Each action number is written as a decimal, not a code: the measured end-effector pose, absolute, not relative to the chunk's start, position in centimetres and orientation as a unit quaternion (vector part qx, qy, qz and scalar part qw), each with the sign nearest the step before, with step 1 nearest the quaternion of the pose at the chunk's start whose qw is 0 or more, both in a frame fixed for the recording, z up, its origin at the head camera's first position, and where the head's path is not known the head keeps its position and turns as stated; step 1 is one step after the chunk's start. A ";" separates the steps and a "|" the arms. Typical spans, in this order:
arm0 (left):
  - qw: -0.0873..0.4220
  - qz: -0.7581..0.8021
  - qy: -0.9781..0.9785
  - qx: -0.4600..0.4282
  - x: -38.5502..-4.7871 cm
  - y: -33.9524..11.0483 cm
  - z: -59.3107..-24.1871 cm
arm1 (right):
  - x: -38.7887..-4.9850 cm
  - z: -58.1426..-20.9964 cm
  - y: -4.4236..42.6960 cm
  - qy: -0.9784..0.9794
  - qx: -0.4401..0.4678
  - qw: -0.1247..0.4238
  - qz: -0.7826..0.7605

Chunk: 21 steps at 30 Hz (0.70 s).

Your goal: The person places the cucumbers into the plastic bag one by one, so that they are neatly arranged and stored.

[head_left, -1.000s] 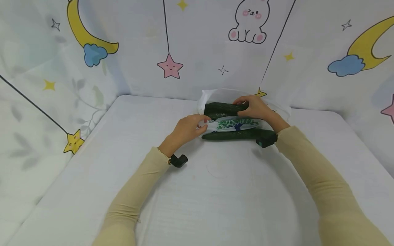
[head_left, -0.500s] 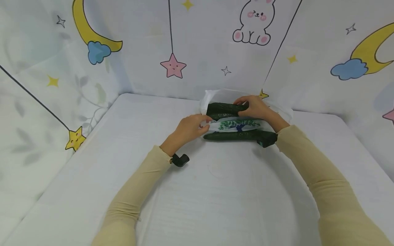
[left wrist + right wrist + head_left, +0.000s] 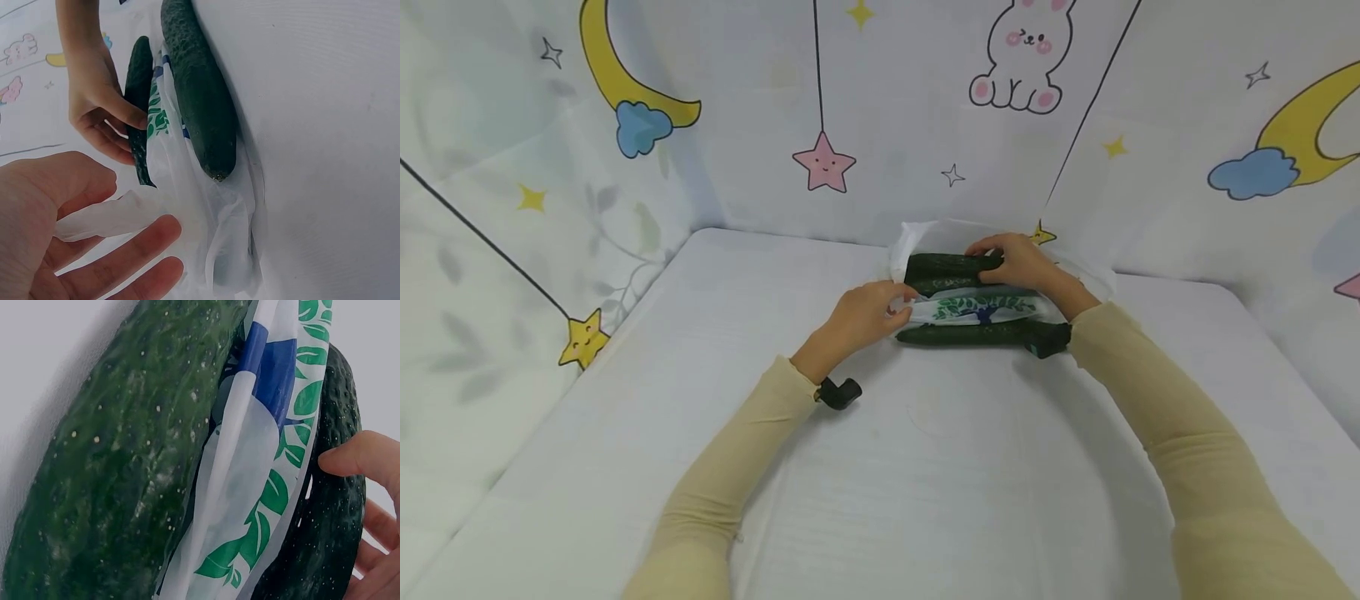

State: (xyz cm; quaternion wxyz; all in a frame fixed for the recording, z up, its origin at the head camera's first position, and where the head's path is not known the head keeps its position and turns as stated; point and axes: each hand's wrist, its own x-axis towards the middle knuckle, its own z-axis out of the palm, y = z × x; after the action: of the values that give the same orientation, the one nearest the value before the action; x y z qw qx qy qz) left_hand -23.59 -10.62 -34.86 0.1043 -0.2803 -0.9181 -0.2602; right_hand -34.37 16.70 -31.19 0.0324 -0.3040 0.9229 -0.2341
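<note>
At the back of the table, a white plastic bag [image 3: 925,312] printed with green leaves and a blue trunk lies with its mouth facing left. My left hand [image 3: 863,315] pinches the bag's edge at that mouth; in the left wrist view, a fold of plastic [image 3: 115,217] runs between thumb and fingers. My right hand [image 3: 1021,265] grips a dark green cucumber [image 3: 943,267] inside the bag, thumb on the near side, fingers behind. Another cucumber [image 3: 958,335] lies in front of the bag's printed side, and no hand holds it. The right forearm and wrist camera hide its right end.
A white-covered table [image 3: 910,467] spreads out in front of the bag. Behind it rises a cloth backdrop [image 3: 745,183] printed with stars, moons and a rabbit. Each wrist carries a small black camera, the left one [image 3: 838,393] close to the tabletop.
The head view has shifted slightly, so the scene sits a little further right. Both hands keep their holds on the bag and the cucumber, with barely any movement.
</note>
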 end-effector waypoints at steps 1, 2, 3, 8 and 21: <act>0.103 -0.259 -0.919 -0.280 -23.6 -10.7 -34.8 | -34.4 -31.3 16.7 0.923 -0.305 0.033 -0.234; 0.100 -0.258 -0.919 -0.279 -23.5 -10.7 -34.8 | -34.5 -31.3 16.7 0.923 -0.304 0.033 -0.234; 0.098 -0.257 -0.920 -0.279 -23.5 -10.7 -34.7 | -34.6 -31.4 16.6 0.923 -0.305 0.033 -0.233; 0.097 -0.257 -0.920 -0.278 -23.5 -10.7 -34.4 | -34.6 -31.2 16.5 0.922 -0.309 0.033 -0.232; 0.085 -0.260 -0.923 -0.270 -23.3 -10.6 -34.2 | -35.3 -31.5 16.8 0.919 -0.325 0.034 -0.222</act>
State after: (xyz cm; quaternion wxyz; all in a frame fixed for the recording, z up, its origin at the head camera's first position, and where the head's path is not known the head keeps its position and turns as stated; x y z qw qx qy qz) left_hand -23.29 -10.60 -34.17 0.0853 -0.2703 -0.9232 -0.2597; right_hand -35.33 16.75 -31.55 0.0343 -0.3247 0.9188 -0.2217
